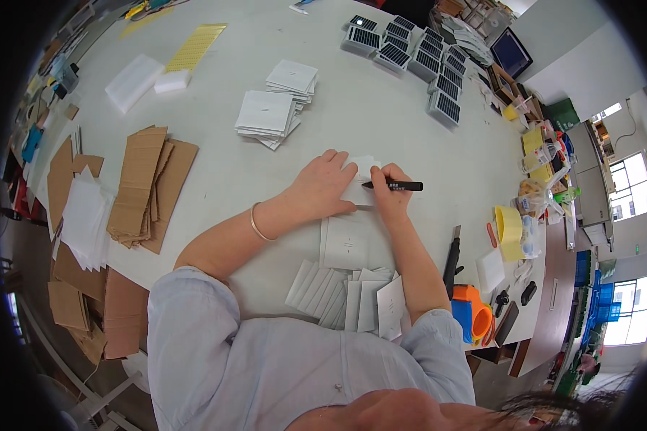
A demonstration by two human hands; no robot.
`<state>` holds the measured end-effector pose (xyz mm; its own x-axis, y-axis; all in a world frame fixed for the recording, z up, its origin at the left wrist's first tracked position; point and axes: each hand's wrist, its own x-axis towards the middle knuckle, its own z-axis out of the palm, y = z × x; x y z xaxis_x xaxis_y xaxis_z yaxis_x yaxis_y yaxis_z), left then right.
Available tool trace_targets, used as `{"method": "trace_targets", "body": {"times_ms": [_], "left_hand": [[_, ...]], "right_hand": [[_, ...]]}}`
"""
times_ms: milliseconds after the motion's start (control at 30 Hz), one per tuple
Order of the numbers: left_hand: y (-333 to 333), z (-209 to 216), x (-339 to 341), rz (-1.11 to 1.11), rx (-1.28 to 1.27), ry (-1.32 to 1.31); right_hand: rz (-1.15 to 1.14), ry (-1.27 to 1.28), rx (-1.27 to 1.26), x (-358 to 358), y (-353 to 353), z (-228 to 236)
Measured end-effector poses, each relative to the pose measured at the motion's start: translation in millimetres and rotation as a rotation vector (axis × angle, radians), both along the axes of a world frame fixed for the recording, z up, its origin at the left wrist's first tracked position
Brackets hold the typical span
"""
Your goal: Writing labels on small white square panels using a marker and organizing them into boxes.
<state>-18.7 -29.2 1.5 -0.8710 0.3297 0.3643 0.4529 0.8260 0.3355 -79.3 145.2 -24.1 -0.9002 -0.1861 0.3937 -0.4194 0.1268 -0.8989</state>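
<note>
My right hand (391, 197) grips a black marker pen (404, 186), its tip pointing left toward a small white card (363, 167). My left hand (323, 185) lies over the left part of that card, fingers stretched out and thumb apart, pressing on it. Part of the card is hidden under both hands. Just nearer to me, a larger white card (345, 244) with small print lies flat. Between it and my body are fanned white cards (316, 291), with more overlapping white cards (376, 298) beside them.
Two stacks of white cards (264, 113) lie farther off. Cardboard sheets (140, 183) and white sheets (86, 219) are at left. Grey boxes with striped tops (392, 56) stand at far right. A utility knife (453, 260) and an orange tape dispenser (471, 312) lie by my right forearm.
</note>
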Motion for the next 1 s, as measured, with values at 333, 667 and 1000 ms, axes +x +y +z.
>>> {"method": "trace_targets", "body": {"times_ms": [333, 667, 1000], "left_hand": [[-0.2, 2.6, 0.4, 0.005, -0.002, -0.02], [-1.2, -0.2, 0.4, 0.006, -0.001, -0.008], [13.1, 47.0, 51.5, -0.218, -0.171, -0.142]], "right_hand": [[0.039, 0.018, 0.059, 5.6, -0.9, 1.3], [0.058, 0.037, 0.048, 4.4, 2.1, 0.2], [-0.029, -0.16, -0.108, -7.8, 2.8, 1.4]]}}
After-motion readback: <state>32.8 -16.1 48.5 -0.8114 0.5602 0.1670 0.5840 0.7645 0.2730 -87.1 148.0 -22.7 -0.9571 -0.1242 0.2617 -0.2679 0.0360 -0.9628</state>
